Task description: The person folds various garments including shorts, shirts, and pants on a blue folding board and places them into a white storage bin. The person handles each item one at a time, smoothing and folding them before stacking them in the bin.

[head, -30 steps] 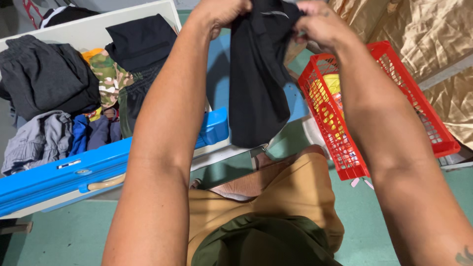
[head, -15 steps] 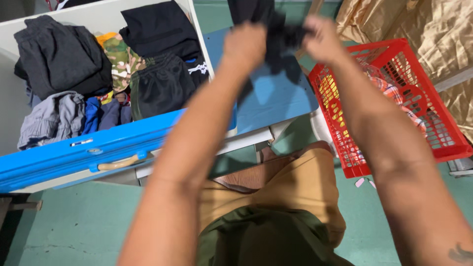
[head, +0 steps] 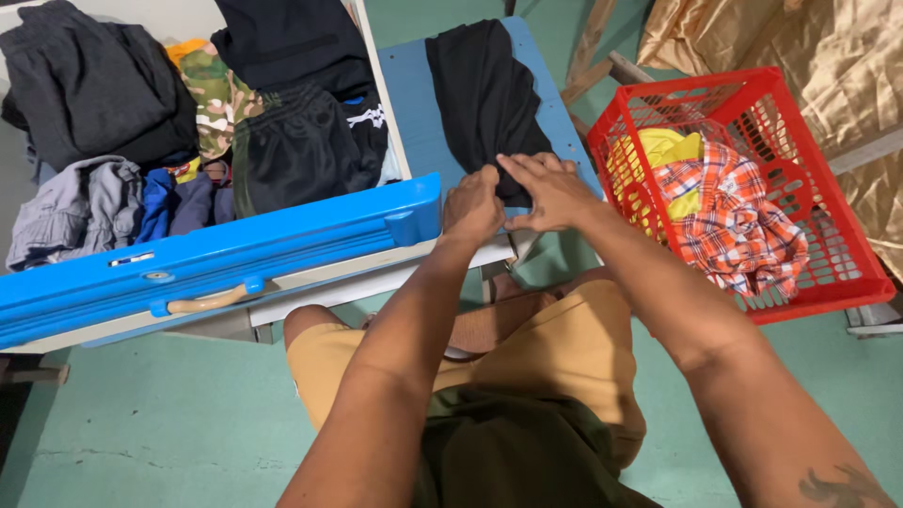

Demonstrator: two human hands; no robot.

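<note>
At far left, the open blue hard-shell suitcase sits crammed with dark, grey and camouflage-print folded clothes, its raised lid edge just beside your left hand. That hand's grip is closed, pinching the near hem of the long black fabric garment, which lies stretched away from you on the pale blue worktop. Your right hand rests flat, fingers spread, pressing the same hem down rather than gripping it. The hem lies at the worktop's near edge; should your left pinch tug while the flat palm lifts, the cloth could likely slide off toward your lap and lose its lay. A pull to the left might drag it against the suitcase rim and bunch it. To the right, the red plastic lattice basket holding an orange plaid shirt and a yellow item stands near your forearm; a wide sweep of your elbow could knock it.
</note>
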